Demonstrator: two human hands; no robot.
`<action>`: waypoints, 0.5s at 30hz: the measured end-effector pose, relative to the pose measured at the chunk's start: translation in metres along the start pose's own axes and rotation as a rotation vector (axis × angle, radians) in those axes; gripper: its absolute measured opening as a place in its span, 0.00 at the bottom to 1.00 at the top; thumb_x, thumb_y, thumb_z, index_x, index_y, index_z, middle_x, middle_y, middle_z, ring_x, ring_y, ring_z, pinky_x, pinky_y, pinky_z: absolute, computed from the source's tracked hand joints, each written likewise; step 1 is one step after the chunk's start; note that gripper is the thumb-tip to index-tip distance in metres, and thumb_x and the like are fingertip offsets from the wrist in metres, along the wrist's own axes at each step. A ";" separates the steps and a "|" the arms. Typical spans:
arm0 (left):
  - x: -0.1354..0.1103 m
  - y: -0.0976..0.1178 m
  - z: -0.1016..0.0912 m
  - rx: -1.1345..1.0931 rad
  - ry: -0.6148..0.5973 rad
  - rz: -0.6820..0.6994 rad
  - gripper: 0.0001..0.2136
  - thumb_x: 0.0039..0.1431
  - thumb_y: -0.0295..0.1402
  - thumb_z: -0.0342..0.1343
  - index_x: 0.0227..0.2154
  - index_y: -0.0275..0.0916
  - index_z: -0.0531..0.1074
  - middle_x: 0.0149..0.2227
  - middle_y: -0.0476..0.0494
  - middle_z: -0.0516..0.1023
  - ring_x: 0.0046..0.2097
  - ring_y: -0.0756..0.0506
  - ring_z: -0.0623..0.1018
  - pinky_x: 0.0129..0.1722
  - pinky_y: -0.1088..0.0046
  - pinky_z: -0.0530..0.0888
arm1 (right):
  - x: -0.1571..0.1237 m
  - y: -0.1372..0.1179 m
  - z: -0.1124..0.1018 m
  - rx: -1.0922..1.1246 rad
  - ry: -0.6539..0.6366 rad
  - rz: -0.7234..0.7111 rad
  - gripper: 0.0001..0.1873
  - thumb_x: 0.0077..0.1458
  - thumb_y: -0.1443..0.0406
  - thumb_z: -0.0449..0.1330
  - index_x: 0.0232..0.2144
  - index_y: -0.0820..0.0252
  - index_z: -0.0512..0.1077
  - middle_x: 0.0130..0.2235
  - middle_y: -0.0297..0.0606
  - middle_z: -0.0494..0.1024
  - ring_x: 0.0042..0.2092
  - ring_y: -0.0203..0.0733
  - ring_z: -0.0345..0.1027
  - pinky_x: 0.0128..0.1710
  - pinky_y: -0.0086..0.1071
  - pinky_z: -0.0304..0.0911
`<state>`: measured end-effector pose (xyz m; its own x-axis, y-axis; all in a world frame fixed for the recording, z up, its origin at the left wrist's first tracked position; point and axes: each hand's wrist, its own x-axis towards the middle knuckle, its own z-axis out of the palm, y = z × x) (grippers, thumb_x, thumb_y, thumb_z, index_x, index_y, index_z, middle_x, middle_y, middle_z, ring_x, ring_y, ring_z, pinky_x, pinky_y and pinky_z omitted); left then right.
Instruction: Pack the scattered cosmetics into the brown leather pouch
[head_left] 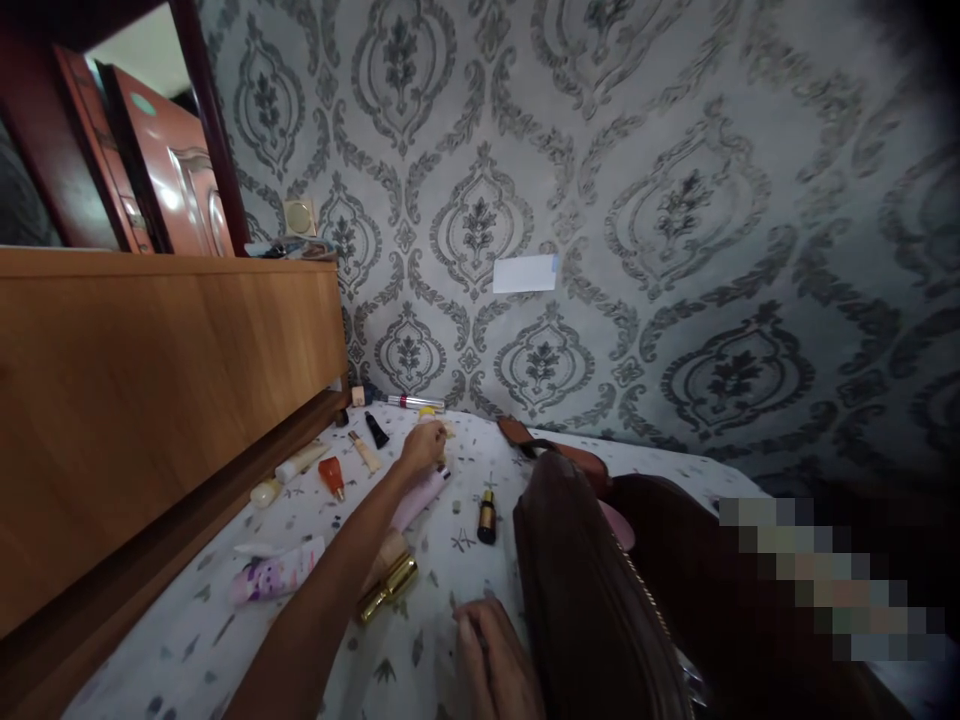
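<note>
Just left of the dark brown leather bag [574, 590] are the right hand [496, 655], fingers extended, and a black-and-gold bottle [487, 520]. Beyond, left of the bag, the left hand [424, 446] meets a yellow-topped container [427, 411], grip unclear. Well left of the bag lie an orange bottle [331, 476] and a purple-and-white tube [274, 575].

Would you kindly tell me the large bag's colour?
The bag beside the right hand is dark brown, as the head view shows.
</note>
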<state>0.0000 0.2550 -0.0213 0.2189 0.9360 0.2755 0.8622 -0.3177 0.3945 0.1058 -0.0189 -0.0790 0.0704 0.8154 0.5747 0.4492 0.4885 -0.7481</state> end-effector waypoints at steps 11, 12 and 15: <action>0.002 -0.030 -0.009 -0.025 0.071 -0.271 0.10 0.65 0.32 0.50 0.46 0.37 0.71 0.48 0.40 0.75 0.48 0.44 0.75 0.48 0.63 0.72 | 0.003 0.004 -0.007 0.012 -0.116 0.006 0.17 0.66 0.59 0.44 0.32 0.55 0.69 0.30 0.38 0.73 0.33 0.40 0.70 0.34 0.28 0.67; 0.001 -0.033 -0.011 -0.020 0.065 -0.281 0.11 0.64 0.35 0.52 0.46 0.37 0.71 0.48 0.40 0.74 0.48 0.44 0.75 0.48 0.61 0.73 | 0.003 0.003 -0.007 0.023 -0.107 0.008 0.17 0.66 0.59 0.45 0.32 0.55 0.69 0.30 0.38 0.73 0.33 0.41 0.70 0.34 0.29 0.67; -0.004 -0.042 -0.015 -0.002 0.049 -0.297 0.14 0.63 0.38 0.54 0.48 0.36 0.70 0.50 0.40 0.73 0.48 0.43 0.75 0.47 0.58 0.74 | 0.002 -0.002 -0.006 0.035 -0.050 0.037 0.17 0.66 0.58 0.45 0.31 0.55 0.68 0.31 0.38 0.72 0.34 0.41 0.69 0.35 0.30 0.67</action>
<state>-0.0443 0.2624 -0.0255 -0.0650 0.9797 0.1895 0.8845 -0.0314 0.4656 0.1102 -0.0200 -0.0746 0.0408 0.8471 0.5298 0.4157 0.4678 -0.7800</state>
